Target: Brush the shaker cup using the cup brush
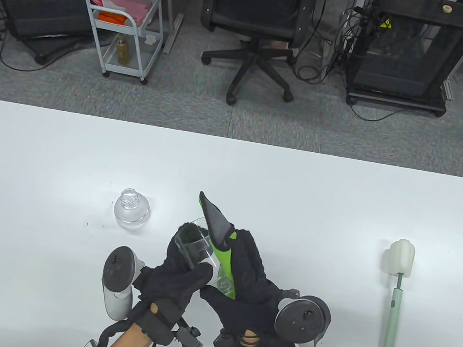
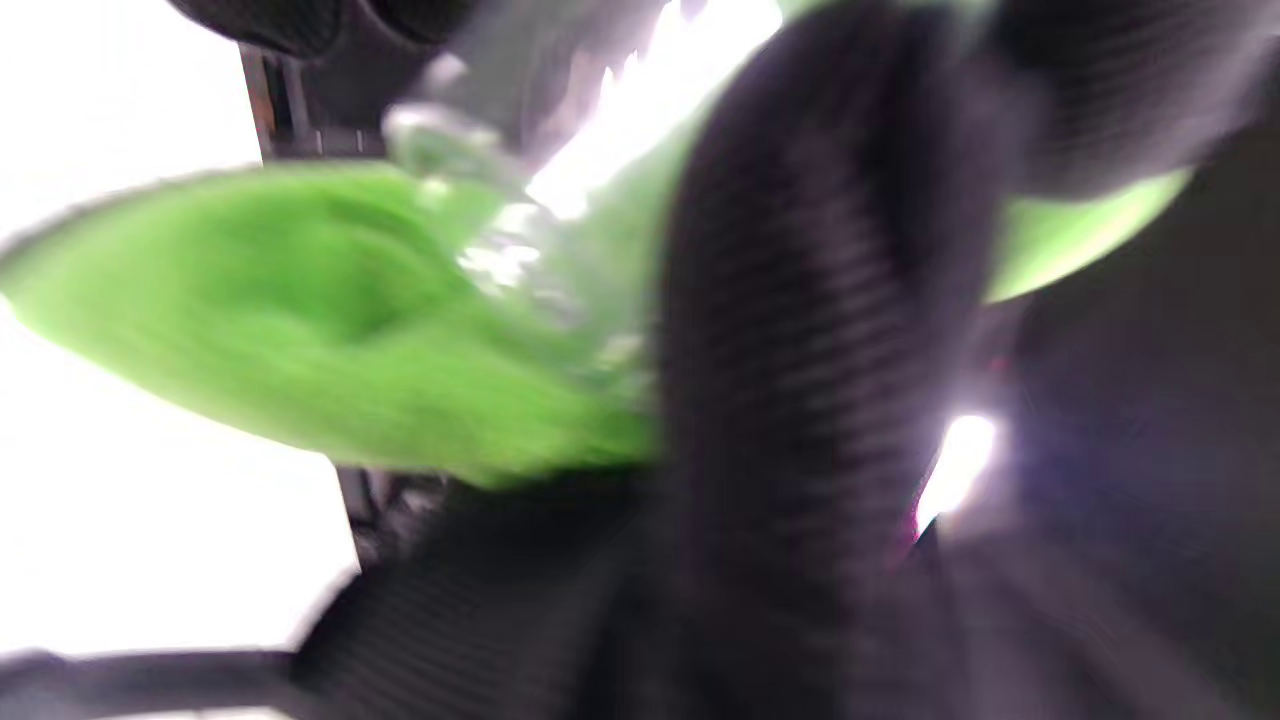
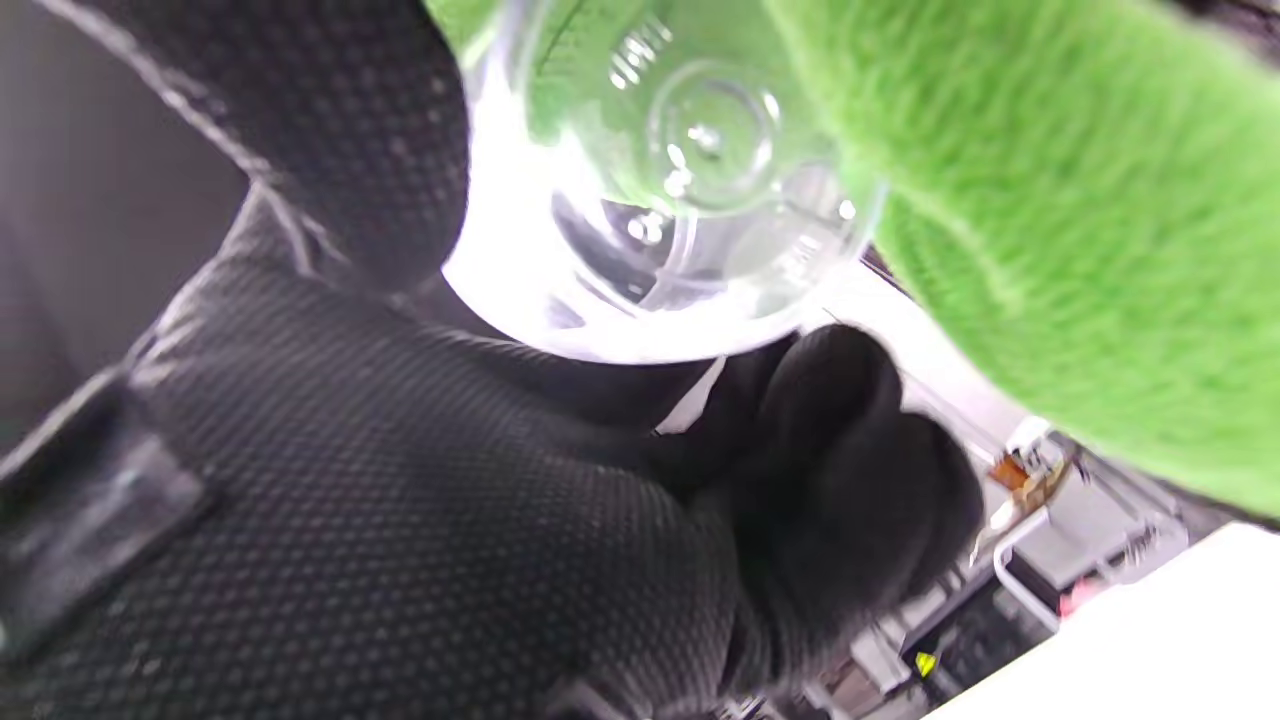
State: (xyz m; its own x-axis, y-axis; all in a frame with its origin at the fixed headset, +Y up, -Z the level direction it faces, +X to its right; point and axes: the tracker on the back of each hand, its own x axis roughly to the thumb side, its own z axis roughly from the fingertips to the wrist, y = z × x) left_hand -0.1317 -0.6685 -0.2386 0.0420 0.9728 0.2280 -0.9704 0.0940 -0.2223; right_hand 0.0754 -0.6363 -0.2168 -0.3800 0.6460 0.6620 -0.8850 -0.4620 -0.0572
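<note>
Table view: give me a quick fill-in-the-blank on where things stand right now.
1. Both hands hold the clear cup, wrapped in a ____ cloth.
2. The brush lies untouched on the table's ____ side.
3. The brush's sponge head points ____ from the person.
4. The clear lid sits to the ____ of the hands.

Missing words: green; right; away; left

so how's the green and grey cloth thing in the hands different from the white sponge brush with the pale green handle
The green and grey cloth is held up against the clear plastic shaker cup by the right hand, off the table; the white sponge brush with the pale green handle lies flat, untouched, on the table's right side. The cloth is broad and soft; the brush is long and thin. Both have green on them.
</note>
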